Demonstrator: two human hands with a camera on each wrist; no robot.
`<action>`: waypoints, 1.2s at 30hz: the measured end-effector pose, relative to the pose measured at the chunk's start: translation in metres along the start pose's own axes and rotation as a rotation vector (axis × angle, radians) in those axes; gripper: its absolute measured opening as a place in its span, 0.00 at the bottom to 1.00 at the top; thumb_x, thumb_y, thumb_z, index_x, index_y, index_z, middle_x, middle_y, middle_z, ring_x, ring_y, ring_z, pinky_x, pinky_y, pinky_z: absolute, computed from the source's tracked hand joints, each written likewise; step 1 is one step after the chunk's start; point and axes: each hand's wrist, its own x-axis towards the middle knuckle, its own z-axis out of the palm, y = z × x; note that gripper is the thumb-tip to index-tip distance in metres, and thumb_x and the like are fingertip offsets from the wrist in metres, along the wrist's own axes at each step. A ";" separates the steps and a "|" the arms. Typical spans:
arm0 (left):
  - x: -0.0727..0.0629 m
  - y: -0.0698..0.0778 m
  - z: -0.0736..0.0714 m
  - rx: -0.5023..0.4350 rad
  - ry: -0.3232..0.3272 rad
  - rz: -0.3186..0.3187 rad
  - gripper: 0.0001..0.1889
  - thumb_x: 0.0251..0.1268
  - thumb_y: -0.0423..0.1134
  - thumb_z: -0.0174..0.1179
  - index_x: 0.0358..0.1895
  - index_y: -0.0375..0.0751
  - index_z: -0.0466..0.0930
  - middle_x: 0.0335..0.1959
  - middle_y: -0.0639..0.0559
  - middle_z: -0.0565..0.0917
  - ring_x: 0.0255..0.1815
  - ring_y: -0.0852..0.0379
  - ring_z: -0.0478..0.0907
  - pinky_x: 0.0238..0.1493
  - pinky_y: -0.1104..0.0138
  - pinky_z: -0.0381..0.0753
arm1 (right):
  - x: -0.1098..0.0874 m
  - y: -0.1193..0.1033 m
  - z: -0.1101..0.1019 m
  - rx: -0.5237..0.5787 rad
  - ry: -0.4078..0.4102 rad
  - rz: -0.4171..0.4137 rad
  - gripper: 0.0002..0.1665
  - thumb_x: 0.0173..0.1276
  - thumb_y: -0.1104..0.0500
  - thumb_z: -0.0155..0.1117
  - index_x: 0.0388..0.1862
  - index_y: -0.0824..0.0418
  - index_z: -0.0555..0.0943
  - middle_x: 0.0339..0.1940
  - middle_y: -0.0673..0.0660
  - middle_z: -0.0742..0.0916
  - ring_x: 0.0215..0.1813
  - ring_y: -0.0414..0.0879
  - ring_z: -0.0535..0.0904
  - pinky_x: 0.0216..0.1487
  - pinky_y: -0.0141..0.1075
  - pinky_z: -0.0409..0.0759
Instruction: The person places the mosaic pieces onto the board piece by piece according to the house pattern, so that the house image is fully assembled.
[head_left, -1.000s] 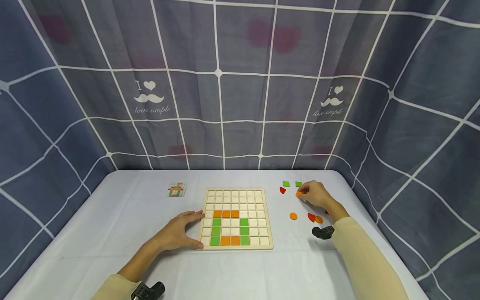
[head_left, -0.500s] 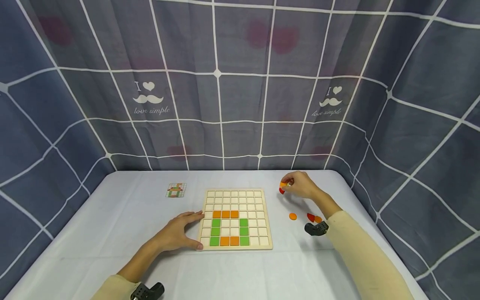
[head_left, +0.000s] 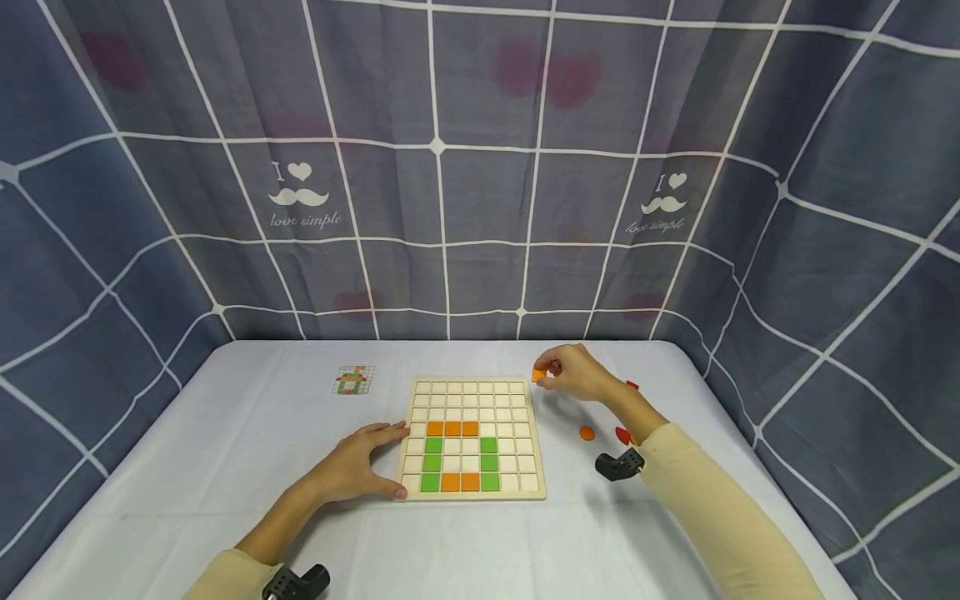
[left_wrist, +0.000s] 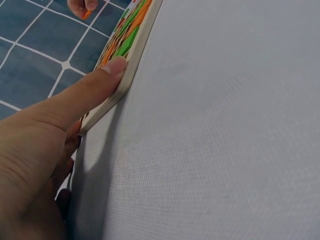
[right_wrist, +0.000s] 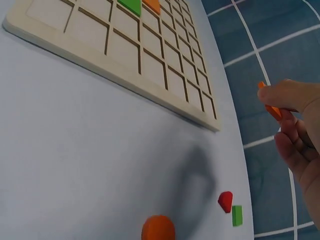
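A: Where is that small, flat orange piece (head_left: 538, 375) hanging?

B: Just off the far right corner of the pale wooden grid board (head_left: 517, 428). The right hand (head_left: 576, 372) is pinching it between thumb and fingers (its thin edge is showing in the right wrist view).

A: And the left hand (head_left: 352, 462)?

B: It is resting along the board's left edge, thumb and fingers spreading wide, the thumb touching by the near left corner.

A: What is the board carrying?

B: Orange square tiles (head_left: 452, 428) are forming a row of three; two more are sitting between the near ends of two columns of green square tiles (head_left: 488, 462), three in each.

A: What about right of the board?

B: A round orange disc (head_left: 587, 433) is lying there, with a red piece (head_left: 622, 435) farther right.

A: And around the rest?

B: A small printed card (head_left: 352, 380) is lying left of the board's far left corner, a white tablecloth (head_left: 435, 550) is spreading beneath the board, and a dark checked curtain (head_left: 480, 192) is hanging beyond it.
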 end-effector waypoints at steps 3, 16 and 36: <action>0.000 0.001 0.000 -0.001 -0.001 0.005 0.54 0.36 0.60 0.85 0.73 0.45 0.75 0.76 0.49 0.70 0.77 0.35 0.60 0.72 0.34 0.59 | 0.001 -0.008 0.005 0.011 -0.027 -0.007 0.10 0.63 0.61 0.77 0.43 0.59 0.89 0.32 0.46 0.85 0.36 0.43 0.76 0.40 0.36 0.78; 0.000 0.000 0.000 -0.003 -0.002 0.000 0.54 0.36 0.60 0.85 0.73 0.45 0.75 0.76 0.49 0.70 0.77 0.34 0.59 0.71 0.33 0.59 | 0.000 -0.030 0.035 0.085 -0.102 -0.105 0.12 0.63 0.62 0.78 0.46 0.62 0.89 0.40 0.49 0.89 0.40 0.40 0.83 0.44 0.33 0.84; 0.001 -0.002 0.001 -0.007 -0.001 0.001 0.55 0.35 0.61 0.85 0.74 0.46 0.75 0.76 0.50 0.70 0.77 0.35 0.60 0.71 0.34 0.60 | -0.002 -0.038 0.078 0.144 -0.157 -0.180 0.10 0.63 0.62 0.78 0.43 0.61 0.88 0.38 0.48 0.87 0.38 0.38 0.81 0.43 0.34 0.83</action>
